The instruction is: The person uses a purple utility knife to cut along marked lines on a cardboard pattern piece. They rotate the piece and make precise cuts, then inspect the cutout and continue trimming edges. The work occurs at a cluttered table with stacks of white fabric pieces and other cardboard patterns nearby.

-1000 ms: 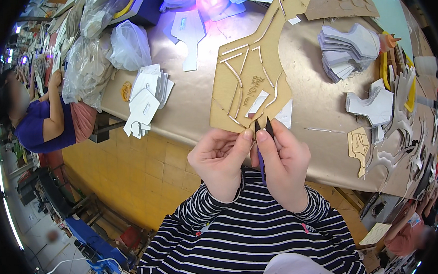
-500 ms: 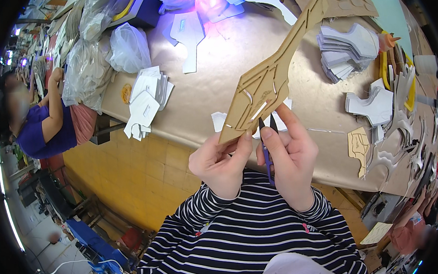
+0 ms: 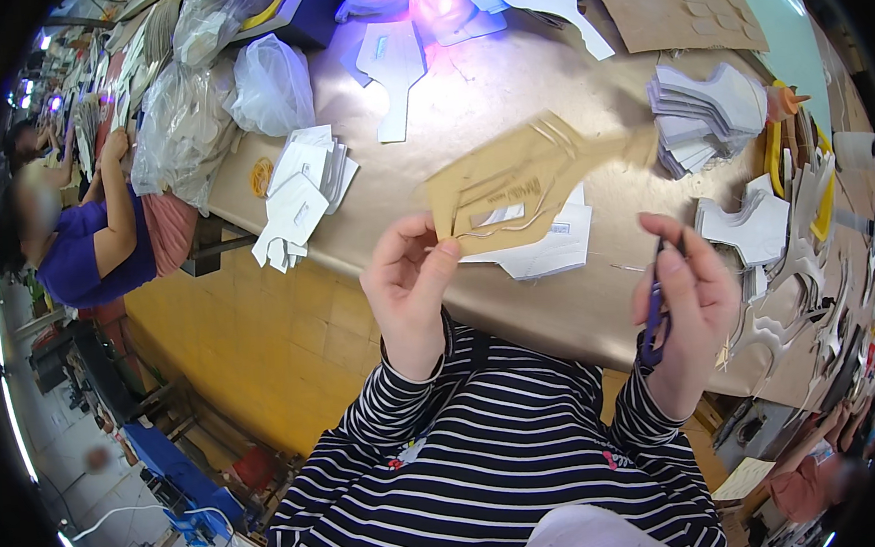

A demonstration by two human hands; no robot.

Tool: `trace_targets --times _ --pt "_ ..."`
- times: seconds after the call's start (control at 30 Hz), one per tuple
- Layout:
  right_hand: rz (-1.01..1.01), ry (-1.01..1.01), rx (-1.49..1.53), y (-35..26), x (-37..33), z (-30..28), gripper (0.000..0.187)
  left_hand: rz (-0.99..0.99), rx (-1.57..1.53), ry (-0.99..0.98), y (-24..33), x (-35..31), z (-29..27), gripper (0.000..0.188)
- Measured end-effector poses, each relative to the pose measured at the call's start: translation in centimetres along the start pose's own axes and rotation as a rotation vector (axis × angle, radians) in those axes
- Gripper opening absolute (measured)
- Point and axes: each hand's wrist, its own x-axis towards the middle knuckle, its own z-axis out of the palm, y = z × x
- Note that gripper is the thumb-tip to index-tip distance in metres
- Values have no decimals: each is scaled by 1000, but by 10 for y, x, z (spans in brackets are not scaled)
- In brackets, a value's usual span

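My left hand (image 3: pixel 410 290) pinches the near left corner of a tan cardboard template (image 3: pixel 502 184), which has cut slots and a narrow neck. Motion blurs the template, most of all at its neck. Under it, on the table, lies a white cut piece (image 3: pixel 557 253), partly covered. To the right, my right hand (image 3: pixel 688 303) is closed around purple-handled thread snips (image 3: pixel 654 325), apart from the template. The snips' dark blades are partly hidden by the fingers.
The brown-covered table (image 3: pixel 373 202) carries white piece stacks at left (image 3: pixel 298 197) and right (image 3: pixel 713 106). Near the left stack are rubber bands (image 3: pixel 262 176) and plastic bags (image 3: pixel 271 88). An orange-tipped bottle (image 3: pixel 786 102) stands at right. Another person (image 3: pixel 95 244) works at left.
The template has swung from steeply tilted to nearly level and now is only in my left hand. My right hand has moved away to the right with the snips.
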Motion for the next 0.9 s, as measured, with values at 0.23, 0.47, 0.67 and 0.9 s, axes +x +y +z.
trace_targets --times 0.23,0.47,0.67,0.9 --pt "9 -81 -11 -1 -3 10 34 -13 7 -19 6 6 -1 16" --pt "184 -407 -50 18 -4 31 42 -249 -15 -43 9 -5 14 24" --pt "93 -267 -80 18 -1 29 28 -245 70 -171 19 -1 6 18" --pt "-38 -360 -103 11 -13 38 15 -258 -68 -133 17 -6 15 19"
